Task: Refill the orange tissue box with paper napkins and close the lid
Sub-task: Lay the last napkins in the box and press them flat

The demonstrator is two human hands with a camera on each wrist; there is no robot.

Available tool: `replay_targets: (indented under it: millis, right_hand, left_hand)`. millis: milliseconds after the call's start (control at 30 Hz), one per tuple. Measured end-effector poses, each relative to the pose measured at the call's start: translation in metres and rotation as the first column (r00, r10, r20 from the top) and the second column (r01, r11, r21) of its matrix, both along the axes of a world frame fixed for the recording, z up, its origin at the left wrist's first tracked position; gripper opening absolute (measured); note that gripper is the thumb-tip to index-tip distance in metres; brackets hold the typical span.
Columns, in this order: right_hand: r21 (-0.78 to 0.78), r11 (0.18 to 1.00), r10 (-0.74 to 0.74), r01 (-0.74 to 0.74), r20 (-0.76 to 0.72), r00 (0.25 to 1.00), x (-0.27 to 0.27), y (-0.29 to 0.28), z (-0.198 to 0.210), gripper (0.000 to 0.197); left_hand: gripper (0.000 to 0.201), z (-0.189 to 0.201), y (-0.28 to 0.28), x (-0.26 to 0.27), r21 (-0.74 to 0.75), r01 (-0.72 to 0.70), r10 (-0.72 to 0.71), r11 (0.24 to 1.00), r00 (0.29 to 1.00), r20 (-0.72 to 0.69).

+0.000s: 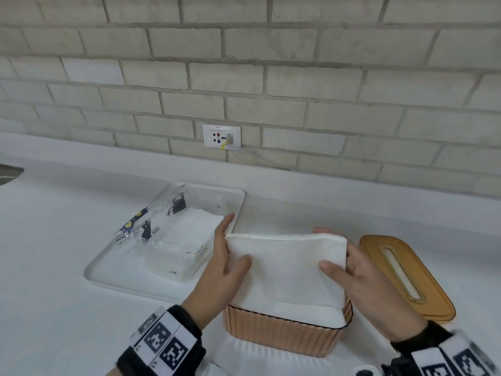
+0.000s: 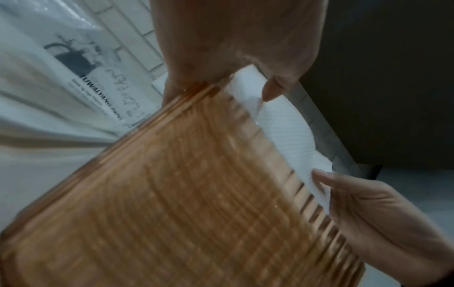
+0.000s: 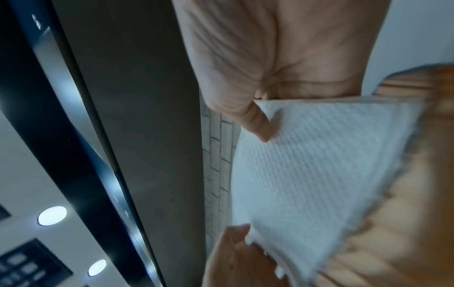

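In the lower middle of the head view, a stack of white paper napkins [image 1: 287, 267] stands on edge in the open orange tissue box [image 1: 284, 332], its lower part inside and its upper part rising above the rim. The left hand [image 1: 225, 264] grips the stack's left edge, thumb on the near face and fingers behind. The right hand [image 1: 363, 278] grips the right edge the same way. The box sits directly below and between both hands. Its orange lid [image 1: 406, 275] lies flat on the counter [image 1: 54, 213], just right of the right hand. At left, a white tray [image 1: 108, 270] holds a clear napkin wrapper [image 1: 162, 229]
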State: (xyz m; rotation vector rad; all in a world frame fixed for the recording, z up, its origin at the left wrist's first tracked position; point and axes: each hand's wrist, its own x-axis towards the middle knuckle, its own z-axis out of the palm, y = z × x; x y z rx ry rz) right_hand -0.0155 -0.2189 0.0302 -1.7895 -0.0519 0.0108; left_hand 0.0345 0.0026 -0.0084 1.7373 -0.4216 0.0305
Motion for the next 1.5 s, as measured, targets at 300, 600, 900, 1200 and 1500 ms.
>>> replay_targets:
  millis: [300, 600, 900, 1200, 1500]
  right_hand:
    - [-0.186, 0.973, -0.144, 0.138, -0.024, 0.989, 0.003, 0.004, -0.001, 0.055]
    - [-0.814, 0.580, 0.048, 0.037, 0.080, 0.996, 0.000, 0.015, -0.014, 0.062]
    - [-0.820, 0.481, 0.248, -0.309, -0.211, 0.945, 0.004, -0.001, -0.007, 0.057]
    - [-0.794, 0.580, 0.227, -0.183, -0.059, 0.972, 0.012, -0.006, -0.003, 0.040]
    - [-0.422, 0.900, -0.098, 0.106, 0.042, 0.994, 0.046, -0.011, -0.028, 0.021]
  left_hand:
    - [0.068, 0.011, -0.008, 0.000, 0.298, -0.161, 0.132, 0.941, 0.985, 0.114]
    - [0.063, 0.019, -0.017, -0.001, 0.892, -0.188, 0.058, 0.412, 0.982, 0.180]
    - [0.047, 0.035, -0.010, 0.007, 0.951, 0.160, -0.181, 0.265, 0.977, -0.114]
    - [0.022, 0.050, 0.001, 0.033, 0.803, 0.121, -0.269, 0.583, 0.962, 0.050]
    - [0.033, 0.019, 0.049, 0.127, 0.954, -0.109, 0.249, 0.280, 0.968, 0.037]
